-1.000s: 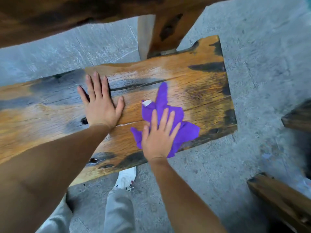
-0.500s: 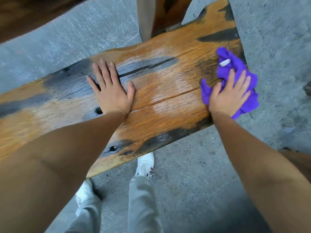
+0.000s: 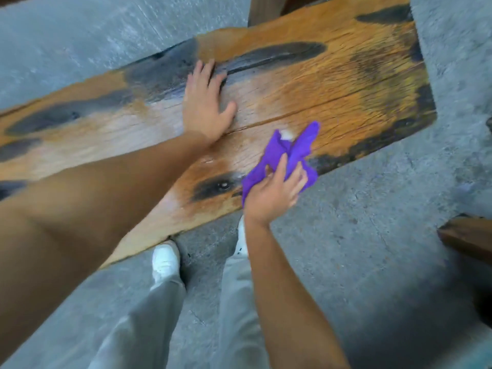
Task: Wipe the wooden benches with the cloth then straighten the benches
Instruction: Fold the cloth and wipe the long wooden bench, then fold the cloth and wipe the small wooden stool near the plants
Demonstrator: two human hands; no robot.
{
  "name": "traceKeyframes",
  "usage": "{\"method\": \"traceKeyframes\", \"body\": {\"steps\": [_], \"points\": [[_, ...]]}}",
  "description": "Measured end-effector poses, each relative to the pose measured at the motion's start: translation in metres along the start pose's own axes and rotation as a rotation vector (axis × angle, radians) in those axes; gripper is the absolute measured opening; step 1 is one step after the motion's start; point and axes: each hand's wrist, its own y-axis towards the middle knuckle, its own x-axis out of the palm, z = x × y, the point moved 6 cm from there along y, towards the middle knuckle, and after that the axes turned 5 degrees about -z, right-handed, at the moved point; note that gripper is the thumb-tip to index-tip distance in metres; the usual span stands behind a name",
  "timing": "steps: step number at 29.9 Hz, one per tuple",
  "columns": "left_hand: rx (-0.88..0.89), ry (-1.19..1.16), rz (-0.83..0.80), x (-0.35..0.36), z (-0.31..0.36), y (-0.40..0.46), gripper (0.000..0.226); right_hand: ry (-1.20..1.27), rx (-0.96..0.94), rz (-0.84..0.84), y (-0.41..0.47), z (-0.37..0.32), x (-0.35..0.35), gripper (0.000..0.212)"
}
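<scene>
Your left hand (image 3: 205, 107) lying flat, fingers spread, on the wooden bench (image 3: 332, 81), your right hand (image 3: 271, 193) gripping the purple cloth (image 3: 295, 150) at its near edge

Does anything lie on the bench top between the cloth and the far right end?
Nothing visible does. The right hand holds the purple cloth at the near edge; the bench beyond it is bare wood.

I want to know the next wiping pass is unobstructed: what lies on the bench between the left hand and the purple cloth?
Only bare bench wood, crossed by a long crack, separates the left hand from the purple cloth, as the head view shows.
</scene>
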Motion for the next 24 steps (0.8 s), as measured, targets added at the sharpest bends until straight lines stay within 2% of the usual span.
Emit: {"method": "traceKeyframes", "body": {"steps": [3, 6, 9, 12, 15, 17, 21, 24], "points": [[-0.033, -0.040, -0.058, -0.027, -0.039, -0.069, 0.048, 0.104, 0.034, -0.163, -0.093, -0.027, 0.024, 0.053], [-0.150, -0.112, -0.169, -0.040, -0.061, -0.132, 0.032, 0.288, 0.155, -0.444, -0.149, -0.054, 0.037, 0.048], [-0.261, -0.336, -0.316, -0.065, -0.053, -0.194, 0.014, 0.307, 0.045, -0.680, -0.169, -0.089, 0.004, 0.043], [-0.258, -0.546, -0.408, -0.128, -0.001, -0.246, 0.014, 0.283, -0.156, -0.688, -0.171, -0.117, -0.088, 0.042], [-0.213, -0.653, -0.454, -0.194, 0.067, -0.277, 0.018, 0.305, -0.258, -0.658, -0.178, -0.123, -0.192, 0.059], [-0.147, -0.704, -0.550, -0.225, 0.125, -0.299, 0.018, 0.327, -0.283, -0.585, -0.183, -0.114, -0.263, 0.068], [-0.054, -0.719, -0.786, -0.241, 0.244, -0.349, 0.031, 0.376, -0.336, -0.432, -0.192, -0.092, -0.394, 0.071], [-0.009, -0.779, -0.843, -0.231, 0.324, -0.376, 0.023, 0.420, -0.395, -0.359, -0.184, -0.065, -0.475, 0.078]]}}
